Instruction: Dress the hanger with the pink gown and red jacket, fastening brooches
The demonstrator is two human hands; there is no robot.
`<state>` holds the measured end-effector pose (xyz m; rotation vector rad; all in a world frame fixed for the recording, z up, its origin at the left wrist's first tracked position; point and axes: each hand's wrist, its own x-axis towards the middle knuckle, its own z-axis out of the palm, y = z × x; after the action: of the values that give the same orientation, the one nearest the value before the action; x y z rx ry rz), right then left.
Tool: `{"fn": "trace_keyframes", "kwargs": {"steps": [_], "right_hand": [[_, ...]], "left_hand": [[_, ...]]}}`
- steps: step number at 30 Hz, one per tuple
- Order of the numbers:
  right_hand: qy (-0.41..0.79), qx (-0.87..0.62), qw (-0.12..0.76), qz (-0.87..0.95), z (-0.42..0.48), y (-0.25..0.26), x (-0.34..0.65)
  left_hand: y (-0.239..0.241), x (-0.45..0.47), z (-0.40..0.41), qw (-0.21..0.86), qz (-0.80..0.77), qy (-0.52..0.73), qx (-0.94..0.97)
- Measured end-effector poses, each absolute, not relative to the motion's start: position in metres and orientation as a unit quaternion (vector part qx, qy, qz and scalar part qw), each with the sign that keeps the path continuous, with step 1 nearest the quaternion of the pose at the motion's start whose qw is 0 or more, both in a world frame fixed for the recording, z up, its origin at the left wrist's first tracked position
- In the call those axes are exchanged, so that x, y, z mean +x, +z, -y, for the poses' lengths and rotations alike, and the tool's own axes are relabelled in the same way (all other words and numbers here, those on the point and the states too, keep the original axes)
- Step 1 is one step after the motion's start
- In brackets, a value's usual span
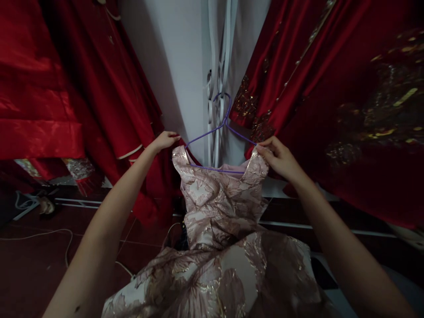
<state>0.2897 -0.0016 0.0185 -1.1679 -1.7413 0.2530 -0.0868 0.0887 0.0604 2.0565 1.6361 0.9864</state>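
Both hands (164, 141) (278, 157) pinching pink dress (218, 212) straps on purple hanger (217, 128) (hem cut off below).

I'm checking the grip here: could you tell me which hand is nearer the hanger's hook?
Right. The right hand pinches the dress strap just below-right of the hook; the left hand sits farther out, lower-left.

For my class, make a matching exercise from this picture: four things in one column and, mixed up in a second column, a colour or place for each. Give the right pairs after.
Things
1. dress
2. hanger
3. left hand
4. hanging robes

Descriptions
A. purple wire, its hook up against the white wall fitting
B. deep red, on both sides
C. pale pink with gold leaf pattern
D. at the hanger's end by the dress's shoulder, on the side opposite the right hand

Pairs: 1-C, 2-A, 3-D, 4-B
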Motion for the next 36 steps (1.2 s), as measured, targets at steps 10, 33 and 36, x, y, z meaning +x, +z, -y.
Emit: {"fn": "trace_keyframes", "kwargs": {"steps": [10, 33, 36], "right_hand": [[0.116, -0.488, 0.441, 0.744, 0.016, 0.036, 0.286], [0.497, -0.278, 0.120, 0.813, -0.061, 0.051, 0.181], [0.519, -0.322, 0.142, 0.779, -0.058, 0.050, 0.179]], "left_hand": [[0.075, 0.034, -0.015, -0.070, -0.465, 0.433, 0.769], [0.092, 0.000, -0.015, -0.160, -0.533, 0.144, 0.818], [0.095, -0.009, -0.023, -0.156, -0.525, 0.150, 0.823]]}}
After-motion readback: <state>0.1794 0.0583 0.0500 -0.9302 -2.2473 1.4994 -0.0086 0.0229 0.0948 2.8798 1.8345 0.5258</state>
